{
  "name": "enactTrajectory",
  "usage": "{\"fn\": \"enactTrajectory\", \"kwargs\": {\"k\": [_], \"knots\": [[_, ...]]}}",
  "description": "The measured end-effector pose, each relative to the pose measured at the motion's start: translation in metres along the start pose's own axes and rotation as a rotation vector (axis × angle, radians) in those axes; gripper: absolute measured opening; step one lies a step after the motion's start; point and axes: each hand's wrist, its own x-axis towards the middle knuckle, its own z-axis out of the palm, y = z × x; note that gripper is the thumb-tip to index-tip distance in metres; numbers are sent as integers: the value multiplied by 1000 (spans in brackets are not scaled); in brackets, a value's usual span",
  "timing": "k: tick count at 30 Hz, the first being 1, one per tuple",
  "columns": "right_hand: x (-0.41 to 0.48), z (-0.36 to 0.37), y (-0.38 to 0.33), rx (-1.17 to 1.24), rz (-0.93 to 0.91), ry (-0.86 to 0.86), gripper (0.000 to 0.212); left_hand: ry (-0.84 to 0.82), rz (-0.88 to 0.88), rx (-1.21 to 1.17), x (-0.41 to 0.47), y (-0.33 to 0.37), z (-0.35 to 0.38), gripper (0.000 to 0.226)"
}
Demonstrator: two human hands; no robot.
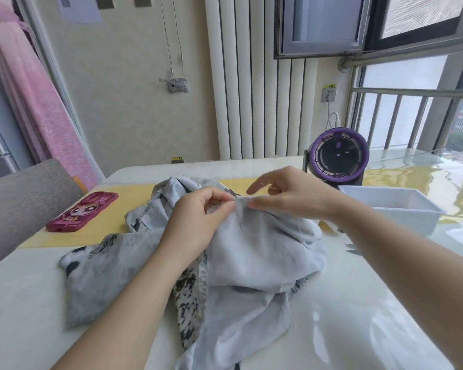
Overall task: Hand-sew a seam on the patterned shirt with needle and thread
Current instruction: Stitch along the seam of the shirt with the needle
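The patterned shirt (251, 263), pale grey with dark blotches, lies bunched on the white table (358, 329) in front of me. My left hand (198, 220) pinches a raised fold of its fabric between thumb and fingers. Right beside it, my right hand (286, 193) pinches the same fold's edge, with its forefinger stretched out to the left. A thin needle seems to sit at the right fingertips, but it is too small to make out. No thread is visible.
A dark red phone case (83, 212) lies on a yellow mat (112, 225) at the left. A white plastic tray (396, 206) and a purple desk fan (337, 156) stand at the right. A grey cushion (22, 204) borders the table's left side.
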Motion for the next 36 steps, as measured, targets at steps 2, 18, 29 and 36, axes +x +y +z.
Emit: {"fn": "enactTrajectory", "kwargs": {"k": [2,18,29,36], "knots": [[6,-1,8,-151,23,-101,18,10,24,32,-1,1,-5,23],[52,-26,7,-254,-43,252,51,93,86,773,91,20,-42,7],[66,-10,65,-395,110,399,49,195,-32,452,102,-17,21,14],[71,-3,81,-509,308,232,34,86,-128,108,71,-46,39,7]]}}
